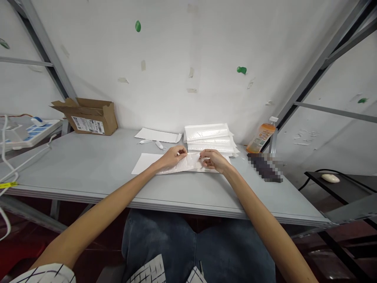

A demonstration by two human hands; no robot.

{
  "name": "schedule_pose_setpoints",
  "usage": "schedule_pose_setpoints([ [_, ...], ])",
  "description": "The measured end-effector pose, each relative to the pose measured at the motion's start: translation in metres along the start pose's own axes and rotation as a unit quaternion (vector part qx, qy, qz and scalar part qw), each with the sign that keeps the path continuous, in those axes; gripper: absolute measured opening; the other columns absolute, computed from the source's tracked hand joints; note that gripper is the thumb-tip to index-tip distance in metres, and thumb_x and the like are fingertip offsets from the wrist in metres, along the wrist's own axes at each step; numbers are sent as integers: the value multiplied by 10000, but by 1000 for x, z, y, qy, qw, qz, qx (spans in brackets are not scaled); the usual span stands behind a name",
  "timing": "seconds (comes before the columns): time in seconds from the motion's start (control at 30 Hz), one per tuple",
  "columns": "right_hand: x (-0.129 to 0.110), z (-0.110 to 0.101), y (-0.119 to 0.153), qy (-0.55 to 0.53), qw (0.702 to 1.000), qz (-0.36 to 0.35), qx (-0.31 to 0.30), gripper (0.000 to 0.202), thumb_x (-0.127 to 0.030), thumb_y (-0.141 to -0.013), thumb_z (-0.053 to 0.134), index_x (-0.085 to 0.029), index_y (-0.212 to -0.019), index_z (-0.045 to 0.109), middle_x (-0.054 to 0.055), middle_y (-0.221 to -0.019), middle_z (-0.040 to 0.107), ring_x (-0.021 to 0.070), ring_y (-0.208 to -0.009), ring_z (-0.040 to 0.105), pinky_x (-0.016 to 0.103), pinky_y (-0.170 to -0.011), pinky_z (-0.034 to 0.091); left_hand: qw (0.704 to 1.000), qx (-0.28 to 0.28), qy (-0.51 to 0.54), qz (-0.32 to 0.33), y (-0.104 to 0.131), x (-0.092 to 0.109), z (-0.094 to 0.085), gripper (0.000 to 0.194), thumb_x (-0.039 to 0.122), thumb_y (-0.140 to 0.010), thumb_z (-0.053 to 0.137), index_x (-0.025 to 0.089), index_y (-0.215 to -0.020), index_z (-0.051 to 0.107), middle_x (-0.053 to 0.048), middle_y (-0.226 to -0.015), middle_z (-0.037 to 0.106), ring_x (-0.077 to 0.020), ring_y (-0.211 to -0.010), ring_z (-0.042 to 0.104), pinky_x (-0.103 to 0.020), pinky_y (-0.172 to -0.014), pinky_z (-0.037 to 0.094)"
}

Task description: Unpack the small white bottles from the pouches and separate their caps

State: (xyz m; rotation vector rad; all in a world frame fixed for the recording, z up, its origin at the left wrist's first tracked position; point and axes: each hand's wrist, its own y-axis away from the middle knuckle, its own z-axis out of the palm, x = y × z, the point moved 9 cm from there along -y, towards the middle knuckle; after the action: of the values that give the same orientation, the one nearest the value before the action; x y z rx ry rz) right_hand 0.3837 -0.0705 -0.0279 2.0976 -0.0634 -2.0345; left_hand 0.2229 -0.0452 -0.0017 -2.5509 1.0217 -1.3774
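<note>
My left hand (pixel 176 155) pinches the upper edge of a crinkled white bubble mailer (pixel 191 162), which lies near the middle of the table. On the other side of it, my right hand (pixel 214 160) has its thumb and fingers closed at the same mailer's edge. A flat white piece (pixel 143 162) sticks out to the left, beneath my left forearm. Just behind my hands rests a stack of white mailers (pixel 207 135). Behind my left hand are two small white objects, one on the left (pixel 145 141) and one on the right (pixel 159 145), and a long white flat box (pixel 159 135).
An opened cardboard box (pixel 97 118) stands at the table's back left. At the right are an orange drink bottle (pixel 261 137) and a blurred dark object (pixel 265 167). White cables (pixel 22 169) hang over the left end of the grey table (pixel 97 169). A white wall rises behind.
</note>
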Motion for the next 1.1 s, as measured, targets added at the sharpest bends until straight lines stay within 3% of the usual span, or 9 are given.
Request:
schedule_pose_setpoints([
  [0.2, -3, -3, 2, 4, 1000, -5, 3, 163, -221, -665, 712, -169, -710, 564, 64, -857, 616, 89, -520, 546, 188, -333, 206, 1000, 4, -4, 7, -1, -2, 0, 150, 299, -858, 496, 193, -816, 592, -39, -869, 643, -189, -847, 584, -306, -711, 456],
  [0.5, -13, -29, 8, 52, 997, -19, 54, 132, -258, -724, 686, -160, -748, 601, 105, -924, 653, 114, -508, 581, 210, -351, 282, 1000, 25, 3, -2, 0, -6, -5, 158, 306, -877, 495, 195, -820, 592, -41, -892, 641, -187, -851, 572, -309, -716, 443],
  [0.73, -13, -27, 10, 67, 998, -14, 10, 165, -259, -722, 714, -159, -795, 605, 148, -980, 690, 210, -590, 692, 223, -370, 350, 999, 38, -2, 3, -1, -8, -6, 149, 283, -875, 497, 191, -808, 593, -42, -893, 641, -185, -857, 573, -307, -714, 441],
  [1.1, -14, -19, 7, 79, 996, -38, -25, 231, -324, -734, 732, -165, -794, 575, 130, -1005, 654, 227, -607, 721, 217, -365, 359, 999, 37, -24, 4, -1, -7, -5, 139, 266, -874, 498, 194, -815, 601, -44, -902, 651, -189, -852, 584, -309, -706, 446],
])
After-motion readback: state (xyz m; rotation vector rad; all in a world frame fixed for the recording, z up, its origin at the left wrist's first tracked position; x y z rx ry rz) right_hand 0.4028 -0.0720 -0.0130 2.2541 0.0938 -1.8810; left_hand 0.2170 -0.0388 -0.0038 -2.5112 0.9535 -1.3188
